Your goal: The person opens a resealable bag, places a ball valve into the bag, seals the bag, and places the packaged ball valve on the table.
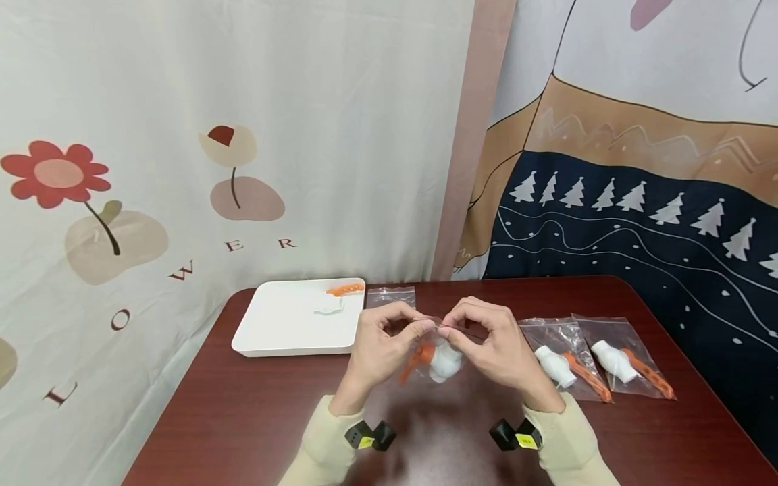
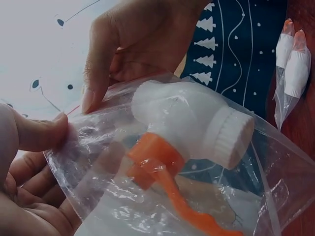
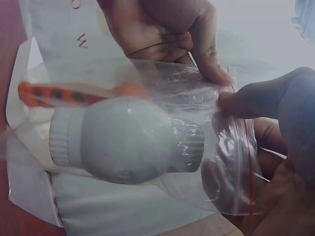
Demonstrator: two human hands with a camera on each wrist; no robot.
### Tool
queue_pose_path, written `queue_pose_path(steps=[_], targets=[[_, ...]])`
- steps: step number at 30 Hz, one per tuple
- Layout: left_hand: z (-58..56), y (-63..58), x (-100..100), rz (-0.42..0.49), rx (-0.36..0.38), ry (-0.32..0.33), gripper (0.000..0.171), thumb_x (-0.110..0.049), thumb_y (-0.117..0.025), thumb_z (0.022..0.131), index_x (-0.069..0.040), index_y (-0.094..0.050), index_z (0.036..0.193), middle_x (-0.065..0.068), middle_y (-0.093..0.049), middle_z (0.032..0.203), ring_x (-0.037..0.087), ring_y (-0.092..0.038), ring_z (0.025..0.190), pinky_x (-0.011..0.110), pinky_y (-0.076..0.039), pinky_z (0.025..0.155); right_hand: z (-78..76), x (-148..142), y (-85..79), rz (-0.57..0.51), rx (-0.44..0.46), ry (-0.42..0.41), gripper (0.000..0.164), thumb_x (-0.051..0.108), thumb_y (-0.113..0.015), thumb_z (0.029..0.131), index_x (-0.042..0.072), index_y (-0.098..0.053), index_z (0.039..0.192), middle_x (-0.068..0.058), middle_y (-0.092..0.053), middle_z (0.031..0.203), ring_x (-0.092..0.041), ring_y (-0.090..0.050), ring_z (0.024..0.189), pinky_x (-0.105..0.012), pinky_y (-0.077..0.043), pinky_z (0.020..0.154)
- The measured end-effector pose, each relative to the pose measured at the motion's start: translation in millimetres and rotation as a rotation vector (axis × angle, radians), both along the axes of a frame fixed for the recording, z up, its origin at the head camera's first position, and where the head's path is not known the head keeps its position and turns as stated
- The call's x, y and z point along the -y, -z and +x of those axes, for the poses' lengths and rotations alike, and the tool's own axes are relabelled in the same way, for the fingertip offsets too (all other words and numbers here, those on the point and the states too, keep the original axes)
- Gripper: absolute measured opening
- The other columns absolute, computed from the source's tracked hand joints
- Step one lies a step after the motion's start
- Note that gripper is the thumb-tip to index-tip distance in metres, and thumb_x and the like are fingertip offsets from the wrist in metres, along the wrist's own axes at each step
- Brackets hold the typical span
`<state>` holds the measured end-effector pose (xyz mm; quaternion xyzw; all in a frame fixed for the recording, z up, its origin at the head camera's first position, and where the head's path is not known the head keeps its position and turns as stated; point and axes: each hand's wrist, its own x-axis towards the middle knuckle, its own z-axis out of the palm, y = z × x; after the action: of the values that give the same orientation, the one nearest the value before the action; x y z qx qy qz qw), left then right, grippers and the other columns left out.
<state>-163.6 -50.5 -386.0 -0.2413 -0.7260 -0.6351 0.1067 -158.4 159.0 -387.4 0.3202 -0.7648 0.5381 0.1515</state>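
Observation:
Between the two hands hangs a clear zip bag [image 3: 221, 191] with a red line along its top. Inside it is a white plastic ball valve [image 2: 197, 115] with an orange lever handle [image 2: 179, 196]. My left hand [image 1: 383, 344] pinches the bag's top edge between thumb and forefinger. Close beside it, my right hand [image 1: 495, 344] pinches the same edge, thumb tips nearly meeting in the head view. Bag and valve are held up over the table, the valve hanging below the fingers.
At the back left of the brown table [image 1: 243, 418] stands a white tray [image 1: 286, 335] with another white valve [image 1: 329, 306] and orange handle in it. A flat zip bag [image 1: 391, 295] lies beside the tray. Two bagged valves, one nearer [image 1: 554, 366] and one farther right [image 1: 614, 361], lie at the right.

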Motion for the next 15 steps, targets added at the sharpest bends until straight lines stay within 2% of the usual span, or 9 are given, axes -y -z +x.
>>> queue_pose_path(steps=[5, 9, 15], targets=[[-0.1, -1.3, 0.8, 0.006, -0.025, -0.007, 0.008, -0.016, -0.081, 0.088, -0.008, -0.079, 0.087, 0.01, -0.079, 0.084, 0.015, -0.07, 0.067, 0.025, -0.055, 0.058, -0.2, 1.9, 0.2, 0.016, -0.01, 0.034, 0.011, 0.012, -0.079, 0.09, 0.021, -0.073, 0.093, 0.005, -0.065, 0.085, -0.009, -0.059, 0.077, -0.02, -0.056, 0.067], [0.4, -3.2, 1.7, 0.015, -0.056, -0.008, 0.008, -0.015, -0.08, 0.089, -0.008, -0.078, 0.086, 0.01, -0.079, 0.084, 0.013, -0.07, 0.069, 0.023, -0.055, 0.06, 1.1, 3.1, -1.0, 0.023, -0.008, 0.045, 0.01, 0.011, -0.078, 0.091, 0.02, -0.073, 0.094, 0.005, -0.065, 0.086, -0.009, -0.059, 0.078, -0.02, -0.057, 0.069], [3.5, -6.4, 3.1, 0.02, -0.053, -0.017, 0.006, -0.015, -0.081, 0.089, -0.01, -0.078, 0.085, 0.008, -0.079, 0.083, 0.013, -0.071, 0.07, 0.023, -0.056, 0.061, 4.7, 3.6, -3.5, 0.036, 0.007, 0.051, 0.01, 0.012, -0.078, 0.091, 0.02, -0.072, 0.094, 0.008, -0.064, 0.088, -0.01, -0.06, 0.079, -0.02, -0.057, 0.07]])
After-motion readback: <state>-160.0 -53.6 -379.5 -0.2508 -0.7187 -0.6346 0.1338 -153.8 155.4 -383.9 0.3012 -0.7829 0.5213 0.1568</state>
